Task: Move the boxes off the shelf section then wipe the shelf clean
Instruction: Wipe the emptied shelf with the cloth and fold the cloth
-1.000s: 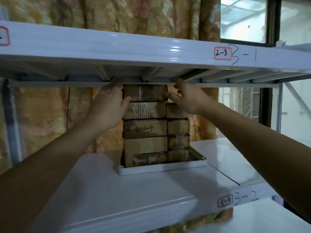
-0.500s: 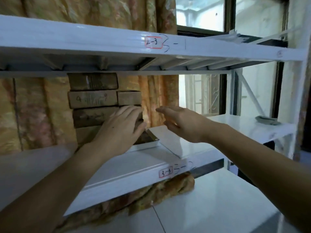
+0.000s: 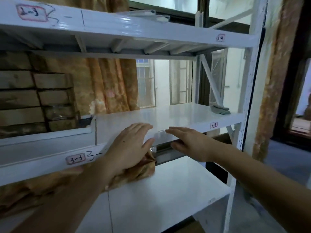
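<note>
Both hands have left the boxes since a second ago, when they gripped the top box of the stack; half a second back they hung in front of it, and they now reach forward over the front edge of the middle shelf, with the view swung right so the stack sits at the far left.

White rack [image 3: 250, 91] fills the view, with three shelves in sight. Its upper shelf [image 3: 134, 29] carries red-framed labels along the front lip. The middle shelf [image 3: 176, 115] is bare and glossy on its right section. A lower shelf [image 3: 159, 190] lies beneath.

Behind hangs an orange patterned curtain [image 3: 109, 86], and part of it bunches under the middle shelf's lip. A barred window [image 3: 146, 83] shows beyond.

Brown boxes [image 3: 33, 98] stand stacked in a shallow white tray [image 3: 50, 133] on the left section of the middle shelf, reaching nearly to the upper shelf's underside.

Left hand [image 3: 129, 147] is flat, fingers straight and together, holding nothing, at the shelf's front edge. Right hand [image 3: 190, 142] is just beside it, fingers straight, thumb apart below, also empty.

A grey cloth [image 3: 220, 109] lies at the far right of the middle shelf, by the upright, well apart from both hands.
</note>
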`<state>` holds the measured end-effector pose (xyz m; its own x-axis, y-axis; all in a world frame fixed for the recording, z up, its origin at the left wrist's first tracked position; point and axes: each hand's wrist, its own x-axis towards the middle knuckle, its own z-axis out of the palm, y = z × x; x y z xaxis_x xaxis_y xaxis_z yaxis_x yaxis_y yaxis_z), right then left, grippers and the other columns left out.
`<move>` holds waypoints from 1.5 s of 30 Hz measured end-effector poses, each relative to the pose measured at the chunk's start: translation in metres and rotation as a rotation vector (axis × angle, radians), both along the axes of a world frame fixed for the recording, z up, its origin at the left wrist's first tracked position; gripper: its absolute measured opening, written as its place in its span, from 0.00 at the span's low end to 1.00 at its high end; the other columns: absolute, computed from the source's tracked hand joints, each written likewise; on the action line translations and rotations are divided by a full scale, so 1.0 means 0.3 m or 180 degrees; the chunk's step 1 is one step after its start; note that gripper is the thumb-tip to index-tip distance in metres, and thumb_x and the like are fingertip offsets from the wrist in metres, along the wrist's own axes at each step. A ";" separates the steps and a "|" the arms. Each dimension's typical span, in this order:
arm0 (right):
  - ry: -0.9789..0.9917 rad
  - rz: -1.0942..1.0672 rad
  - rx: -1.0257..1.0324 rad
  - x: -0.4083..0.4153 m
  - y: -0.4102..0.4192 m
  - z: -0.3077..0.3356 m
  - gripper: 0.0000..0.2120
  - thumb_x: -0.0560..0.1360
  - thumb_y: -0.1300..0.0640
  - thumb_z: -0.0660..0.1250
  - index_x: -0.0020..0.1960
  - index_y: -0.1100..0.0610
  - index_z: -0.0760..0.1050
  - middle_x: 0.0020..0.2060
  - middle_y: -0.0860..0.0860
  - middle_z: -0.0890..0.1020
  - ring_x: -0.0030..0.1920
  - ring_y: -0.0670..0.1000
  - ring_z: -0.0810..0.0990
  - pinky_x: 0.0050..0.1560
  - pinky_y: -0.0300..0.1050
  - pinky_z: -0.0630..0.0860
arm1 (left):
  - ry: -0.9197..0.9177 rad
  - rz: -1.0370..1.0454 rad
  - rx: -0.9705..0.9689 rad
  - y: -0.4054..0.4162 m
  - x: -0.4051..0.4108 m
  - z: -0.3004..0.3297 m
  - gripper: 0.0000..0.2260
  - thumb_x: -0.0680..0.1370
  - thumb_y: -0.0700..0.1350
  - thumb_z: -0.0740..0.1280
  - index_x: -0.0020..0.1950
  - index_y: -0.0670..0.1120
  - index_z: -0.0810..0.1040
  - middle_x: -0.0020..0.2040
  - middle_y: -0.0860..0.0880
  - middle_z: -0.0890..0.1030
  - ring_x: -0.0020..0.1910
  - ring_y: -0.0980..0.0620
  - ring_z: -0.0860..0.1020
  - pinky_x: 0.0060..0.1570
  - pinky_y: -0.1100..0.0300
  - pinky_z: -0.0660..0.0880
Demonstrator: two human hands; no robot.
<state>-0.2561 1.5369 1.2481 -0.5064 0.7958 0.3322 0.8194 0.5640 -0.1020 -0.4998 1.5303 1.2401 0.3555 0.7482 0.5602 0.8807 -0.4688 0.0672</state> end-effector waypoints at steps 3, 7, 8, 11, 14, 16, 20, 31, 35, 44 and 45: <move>0.0058 -0.0042 -0.0063 0.116 0.087 -0.034 0.26 0.81 0.45 0.58 0.78 0.48 0.60 0.77 0.48 0.63 0.73 0.50 0.64 0.72 0.45 0.61 | 0.0085 0.0000 -0.0032 0.099 0.101 -0.024 0.21 0.82 0.60 0.55 0.74 0.56 0.66 0.73 0.56 0.69 0.71 0.55 0.66 0.72 0.54 0.63; 0.0192 -0.0146 -0.0031 0.268 0.258 -0.047 0.25 0.81 0.46 0.59 0.77 0.49 0.62 0.76 0.49 0.64 0.74 0.50 0.64 0.72 0.45 0.60 | 0.0352 0.0094 0.0019 0.269 0.201 -0.039 0.21 0.83 0.57 0.55 0.75 0.53 0.66 0.75 0.54 0.68 0.73 0.54 0.64 0.72 0.57 0.59; 0.0209 -0.0176 0.0006 0.307 0.306 -0.042 0.25 0.82 0.46 0.59 0.77 0.49 0.62 0.76 0.49 0.63 0.75 0.50 0.62 0.73 0.45 0.58 | 0.0396 0.0120 -0.0014 0.310 0.222 -0.035 0.22 0.83 0.58 0.54 0.75 0.52 0.66 0.76 0.54 0.66 0.75 0.55 0.62 0.73 0.57 0.57; 0.0258 -0.0485 0.0099 0.441 0.460 -0.004 0.25 0.82 0.46 0.59 0.77 0.49 0.62 0.77 0.49 0.61 0.77 0.50 0.57 0.73 0.44 0.55 | 0.0499 0.0198 -0.0163 0.417 0.285 0.002 0.25 0.83 0.60 0.50 0.78 0.53 0.62 0.78 0.55 0.61 0.77 0.55 0.57 0.74 0.59 0.50; 0.0152 -0.1049 0.0261 0.614 0.660 0.032 0.24 0.80 0.45 0.62 0.74 0.49 0.65 0.74 0.50 0.66 0.74 0.55 0.62 0.74 0.56 0.61 | 0.0457 -0.0004 -0.0333 0.509 0.352 0.033 0.26 0.82 0.61 0.50 0.79 0.54 0.60 0.79 0.57 0.59 0.77 0.57 0.55 0.71 0.65 0.46; 0.0067 -0.1422 0.0092 0.716 0.782 0.048 0.19 0.80 0.47 0.64 0.68 0.54 0.70 0.65 0.57 0.74 0.64 0.59 0.72 0.65 0.57 0.71 | 0.0288 -0.0193 -0.0493 0.552 0.375 0.032 0.27 0.81 0.62 0.51 0.79 0.56 0.59 0.78 0.59 0.58 0.77 0.60 0.54 0.70 0.67 0.45; -0.0290 -0.1184 -0.0711 0.778 0.936 0.080 0.23 0.84 0.45 0.50 0.75 0.55 0.61 0.69 0.58 0.71 0.62 0.58 0.73 0.64 0.51 0.67 | 0.0156 -0.0219 -0.0576 0.581 0.386 0.022 0.30 0.77 0.66 0.51 0.78 0.58 0.59 0.78 0.62 0.57 0.76 0.63 0.54 0.74 0.63 0.51; -0.0732 0.1641 -0.0900 0.258 0.937 0.095 0.24 0.85 0.46 0.48 0.79 0.44 0.51 0.68 0.52 0.74 0.58 0.55 0.75 0.64 0.45 0.66 | 0.0324 0.0107 -0.0053 0.823 0.369 0.173 0.24 0.82 0.62 0.51 0.74 0.54 0.68 0.72 0.57 0.71 0.72 0.57 0.66 0.71 0.54 0.64; -0.0945 0.0002 -0.0874 0.396 1.289 0.126 0.22 0.85 0.49 0.44 0.75 0.53 0.62 0.62 0.61 0.77 0.58 0.60 0.76 0.60 0.50 0.67 | 0.0386 0.0077 -0.0157 0.885 0.359 0.124 0.25 0.81 0.63 0.50 0.74 0.54 0.67 0.73 0.58 0.70 0.72 0.60 0.65 0.72 0.56 0.63; -0.0820 0.0300 -0.0601 0.253 1.412 0.109 0.12 0.80 0.60 0.54 0.62 0.55 0.68 0.52 0.53 0.76 0.52 0.56 0.75 0.49 0.46 0.67 | 0.0274 0.0099 -0.0179 0.926 0.271 0.140 0.29 0.79 0.68 0.47 0.74 0.56 0.67 0.73 0.59 0.69 0.72 0.60 0.66 0.72 0.56 0.64; -0.0727 0.0804 -0.0598 0.193 1.335 0.092 0.16 0.80 0.59 0.54 0.67 0.53 0.67 0.56 0.53 0.78 0.54 0.55 0.76 0.52 0.47 0.68 | 0.0233 0.0107 -0.0141 0.933 0.264 0.146 0.29 0.79 0.68 0.47 0.74 0.56 0.67 0.73 0.59 0.69 0.72 0.60 0.65 0.71 0.54 0.65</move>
